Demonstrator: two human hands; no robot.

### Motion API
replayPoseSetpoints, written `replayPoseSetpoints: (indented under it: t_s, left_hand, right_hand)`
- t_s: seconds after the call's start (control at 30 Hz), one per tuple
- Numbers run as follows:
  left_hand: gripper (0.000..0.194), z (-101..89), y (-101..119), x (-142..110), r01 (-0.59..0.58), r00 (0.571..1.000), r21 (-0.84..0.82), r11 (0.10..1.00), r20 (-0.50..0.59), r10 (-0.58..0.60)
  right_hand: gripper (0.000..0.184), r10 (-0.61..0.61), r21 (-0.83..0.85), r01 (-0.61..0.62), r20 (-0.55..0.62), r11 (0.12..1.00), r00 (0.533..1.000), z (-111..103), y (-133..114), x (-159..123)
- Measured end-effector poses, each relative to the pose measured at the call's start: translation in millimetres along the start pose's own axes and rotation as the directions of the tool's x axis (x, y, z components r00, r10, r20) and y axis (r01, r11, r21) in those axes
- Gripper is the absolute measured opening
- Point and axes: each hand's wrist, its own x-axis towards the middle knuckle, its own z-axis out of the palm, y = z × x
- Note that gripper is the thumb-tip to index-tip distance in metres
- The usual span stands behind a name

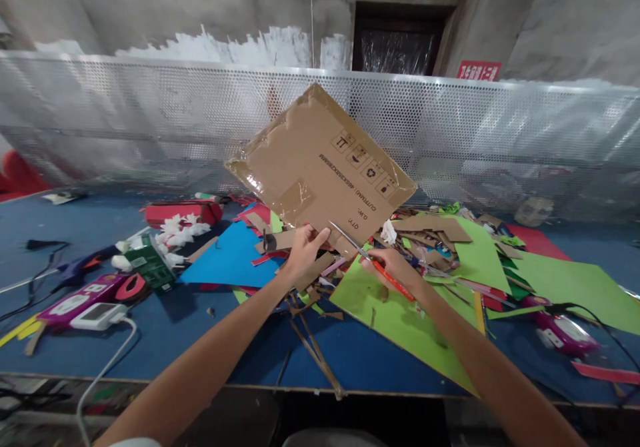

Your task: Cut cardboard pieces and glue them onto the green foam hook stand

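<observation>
A brown cardboard sheet (305, 154), printed with packing symbols and edged with shiny clear tape, is held up at a tilt over the table. My left hand (306, 254) grips its lower edge, with the thumb on the printed face. Closed around a red-orange utility knife (393, 279), my right hand (395, 267) is just right of the sheet's lower corner. The long metal blade points up and left across the sheet's lower part; whether it cuts into the board I cannot tell. Beneath the right hand lies a green sheet (400, 320).
Cardboard scraps (435, 230) and coloured paper litter the blue table (200, 354). A blue sheet (235, 257), green box (150, 260), glue gun (87, 264) and purple power strip (83, 304) lie left. Another purple power strip (565, 334) sits right. A perforated metal panel (175, 120) stands behind.
</observation>
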Motion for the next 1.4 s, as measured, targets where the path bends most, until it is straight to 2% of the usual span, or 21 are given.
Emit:
replayPoseSetpoints:
  t_s: [0.5, 0.73, 0.83, 1.0, 1.13, 1.3, 1.4]
  left_hand:
    - [0.049, -0.4, -6, 1, 0.024, 1.000, -0.041, 0.999, 0.012, -0.023]
    - [0.049, 14.9, 10, -9, 0.026, 0.999, -0.078, 0.997, 0.045, -0.022]
    - [0.050, 20.7, 18, -13, 0.023, 0.998, -0.088, 0.996, 0.052, -0.018]
    - [0.052, 22.6, 19, -13, 0.028, 0.999, -0.116, 0.993, 0.039, -0.024]
    - [0.049, 23.7, 14, -13, 0.014, 1.000, -0.132, 0.991, -0.025, -0.017]
    - [0.050, 23.0, 9, -12, 0.037, 0.999, -0.226, 0.973, -0.003, -0.038]
    - [0.055, 17.5, 5, -8, 0.072, 0.997, -0.344, 0.936, -0.003, -0.078]
  right_hand:
    - [0.046, 0.036, 0.007, -0.036, -0.036, 0.999, 0.999, 7, -2, -1]
    - [0.048, -0.057, -0.038, 0.056, -0.045, 0.998, 0.997, 4, -1, 2]
    - [0.048, -0.033, -0.054, 0.030, -0.049, 0.998, 0.998, 2, -2, 2]
    - [0.050, -0.008, -0.066, 0.004, -0.066, 0.998, 0.998, 2, -4, 1]
    - [0.051, 0.004, -0.010, -0.004, -0.072, 1.000, 0.997, 4, -6, 0]
    - [0.052, -0.017, 0.010, 0.018, -0.070, 1.000, 0.997, 2, -8, 0]
    - [0.047, 0.008, 0.043, -0.007, -0.021, 0.999, 1.000, -3, -7, 1]
